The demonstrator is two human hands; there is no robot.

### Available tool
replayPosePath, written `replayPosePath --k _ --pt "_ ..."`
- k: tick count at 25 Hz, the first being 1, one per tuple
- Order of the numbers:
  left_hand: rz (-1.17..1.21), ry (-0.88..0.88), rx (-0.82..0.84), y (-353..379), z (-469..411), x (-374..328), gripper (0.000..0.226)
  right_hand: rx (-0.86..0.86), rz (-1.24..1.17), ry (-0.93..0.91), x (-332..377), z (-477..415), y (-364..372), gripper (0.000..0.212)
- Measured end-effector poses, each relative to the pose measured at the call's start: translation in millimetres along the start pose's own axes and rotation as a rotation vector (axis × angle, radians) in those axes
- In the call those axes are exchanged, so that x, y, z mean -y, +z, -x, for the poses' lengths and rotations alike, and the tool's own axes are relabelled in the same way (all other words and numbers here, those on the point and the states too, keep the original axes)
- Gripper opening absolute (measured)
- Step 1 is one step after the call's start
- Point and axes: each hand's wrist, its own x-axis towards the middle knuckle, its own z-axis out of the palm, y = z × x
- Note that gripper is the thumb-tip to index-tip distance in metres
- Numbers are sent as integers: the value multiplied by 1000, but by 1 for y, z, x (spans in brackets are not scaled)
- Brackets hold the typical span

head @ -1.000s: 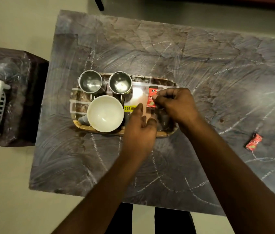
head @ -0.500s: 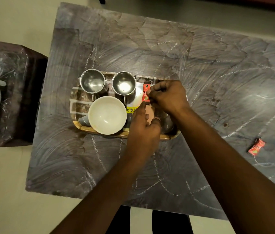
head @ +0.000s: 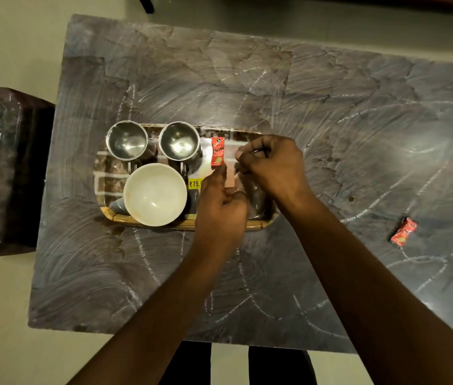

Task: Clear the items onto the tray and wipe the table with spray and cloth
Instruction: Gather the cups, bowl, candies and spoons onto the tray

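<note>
Touching sachet on tray with straight forefinger: left hand, other fingers curled. Right hand curled above tray, grip unclear. Second sachet on bench, well right.

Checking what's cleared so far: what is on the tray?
Two steel cups, a white bowl, a red sachet. The left hand and right hand cover the right of the tray, hiding anything there.

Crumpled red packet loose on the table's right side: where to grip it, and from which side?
Pinch the red packet across its narrow middle, coming straight down from above: it lies slanted on the table with nothing beside it. The right hand is nearer.
</note>
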Motion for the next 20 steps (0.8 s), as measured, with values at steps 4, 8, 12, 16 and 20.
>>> replayPosePath --k 4,8,12,16,20 --pt "-92 51 41 26 10 -12 53 -76 -7 13 -30 21 -59 4" --pt "-160 72 163 82 29 -17 43 -277 80 106 -89 55 -160 14" --pt "-212 85 318 152 51 -3 39 -443 63 285 -153 83 -240 38" --pt "-229 31 434 220 68 21 43 -359 -84 383 -189 86 -254 28" --pt "-187 -23 449 265 71 37 49 -297 -140 327 -207 77 -249 30"
